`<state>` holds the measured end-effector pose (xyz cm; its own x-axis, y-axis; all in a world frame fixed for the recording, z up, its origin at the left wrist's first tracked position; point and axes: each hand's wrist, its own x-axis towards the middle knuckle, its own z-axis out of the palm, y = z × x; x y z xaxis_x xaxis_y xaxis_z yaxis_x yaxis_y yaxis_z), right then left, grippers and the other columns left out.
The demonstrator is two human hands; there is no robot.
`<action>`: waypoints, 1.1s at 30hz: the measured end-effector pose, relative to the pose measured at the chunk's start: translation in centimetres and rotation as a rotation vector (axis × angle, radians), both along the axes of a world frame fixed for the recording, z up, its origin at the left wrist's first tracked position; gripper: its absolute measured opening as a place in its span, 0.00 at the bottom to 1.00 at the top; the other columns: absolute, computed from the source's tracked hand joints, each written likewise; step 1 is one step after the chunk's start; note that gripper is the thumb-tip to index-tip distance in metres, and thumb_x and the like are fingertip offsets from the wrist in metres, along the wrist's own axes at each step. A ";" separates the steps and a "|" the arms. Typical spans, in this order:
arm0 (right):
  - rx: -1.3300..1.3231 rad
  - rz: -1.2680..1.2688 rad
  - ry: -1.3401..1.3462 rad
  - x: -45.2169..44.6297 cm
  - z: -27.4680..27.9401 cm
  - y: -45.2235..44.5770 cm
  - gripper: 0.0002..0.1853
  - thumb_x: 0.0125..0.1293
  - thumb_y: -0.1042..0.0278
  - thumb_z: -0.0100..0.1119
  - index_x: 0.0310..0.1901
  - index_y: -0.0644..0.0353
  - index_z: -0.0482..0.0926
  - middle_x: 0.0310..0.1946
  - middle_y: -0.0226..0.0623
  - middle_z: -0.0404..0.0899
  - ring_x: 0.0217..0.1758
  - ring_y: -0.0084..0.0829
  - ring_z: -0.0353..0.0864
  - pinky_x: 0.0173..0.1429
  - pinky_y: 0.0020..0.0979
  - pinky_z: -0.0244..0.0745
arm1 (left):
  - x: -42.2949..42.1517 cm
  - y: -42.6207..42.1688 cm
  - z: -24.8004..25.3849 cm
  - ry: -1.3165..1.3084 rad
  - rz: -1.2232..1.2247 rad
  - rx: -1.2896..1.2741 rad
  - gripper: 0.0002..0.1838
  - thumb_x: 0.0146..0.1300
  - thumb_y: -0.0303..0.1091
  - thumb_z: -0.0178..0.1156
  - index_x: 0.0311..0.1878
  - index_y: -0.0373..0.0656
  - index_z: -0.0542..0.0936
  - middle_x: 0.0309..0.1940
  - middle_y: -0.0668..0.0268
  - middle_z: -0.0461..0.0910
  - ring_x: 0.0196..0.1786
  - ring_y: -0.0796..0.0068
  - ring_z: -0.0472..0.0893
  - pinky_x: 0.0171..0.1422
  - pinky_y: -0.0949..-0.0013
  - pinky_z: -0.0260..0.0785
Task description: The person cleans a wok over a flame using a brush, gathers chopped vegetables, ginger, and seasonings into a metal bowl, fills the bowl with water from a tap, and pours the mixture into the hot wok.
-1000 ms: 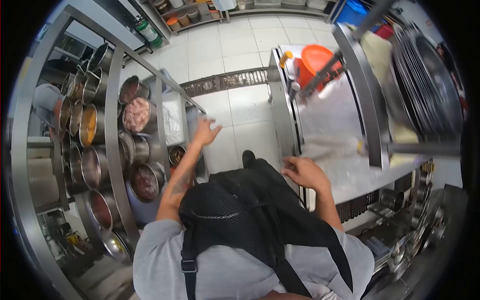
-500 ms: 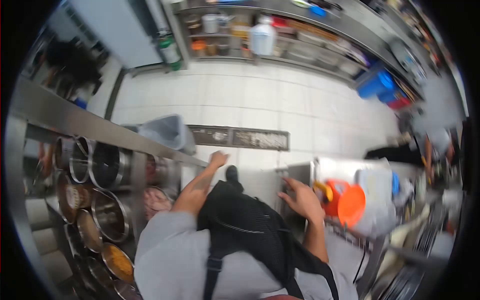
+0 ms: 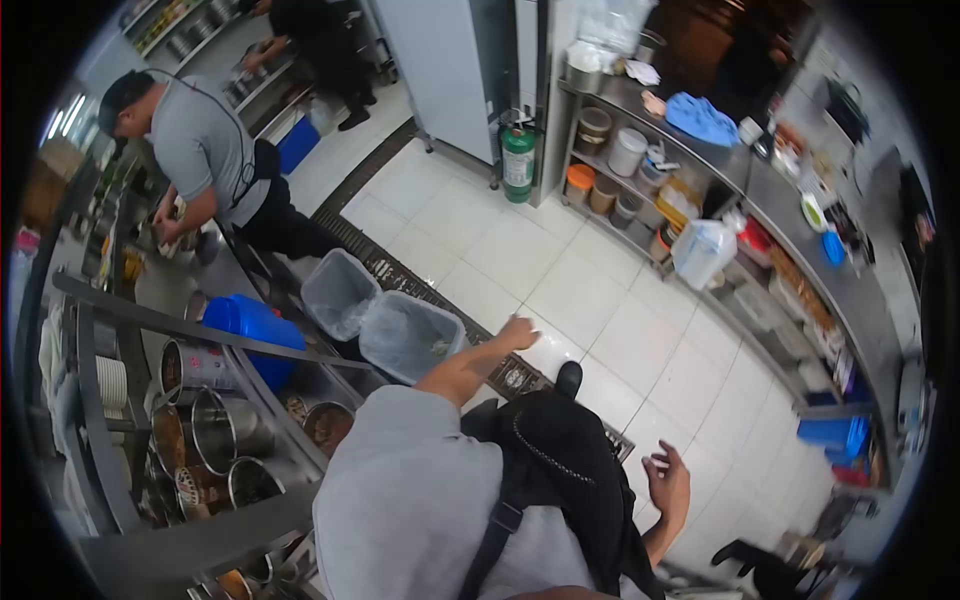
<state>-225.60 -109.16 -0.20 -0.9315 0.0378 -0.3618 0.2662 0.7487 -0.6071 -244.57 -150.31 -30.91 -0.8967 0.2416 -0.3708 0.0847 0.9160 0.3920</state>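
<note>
My left hand [image 3: 517,333] is held out ahead of my body over the tiled floor, near the grey bins; its fingers look curled, and whether anything is in them is too small to tell. On the other side, my right hand [image 3: 668,480] hangs over the white tiles with its fingers apart and nothing in it. A dark shoe [image 3: 569,380] shows between the two hands. Closest to my left forearm stands a grey bin [image 3: 410,335] with a clear liner, beside a second grey bin [image 3: 340,292].
Steel rack [image 3: 200,345] with pots at left, by a blue container [image 3: 255,335]. A person [image 3: 205,150] works at the left counter; another [image 3: 320,50] stands behind. Green extinguisher [image 3: 517,160] beside a fridge [image 3: 440,80]. Steel counter [image 3: 790,215] curves along the right. Floor drain [image 3: 400,280].
The view has swung left, bringing both bins, the fridge and two people into sight. The orange items and the right-hand worktable have left view. Both hands remain apart, away from the racks.
</note>
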 end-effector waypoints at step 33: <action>0.204 0.400 -0.931 -70.0 -25.9 -43.5 0.22 0.68 0.52 0.65 0.56 0.58 0.78 0.48 0.44 0.82 0.45 0.44 0.85 0.46 0.51 0.81 | -35.2 -74.9 11.6 0.485 1.227 0.178 0.20 0.65 0.50 0.64 0.47 0.41 0.85 0.50 0.47 0.83 0.58 0.47 0.78 0.69 0.55 0.67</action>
<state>-295.63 -152.65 -26.13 -0.2437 -0.0716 -0.9672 0.2744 0.9514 -0.1395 -279.77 -225.18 -19.27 -0.5981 -0.8014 -0.0024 -0.5895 0.4379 0.6788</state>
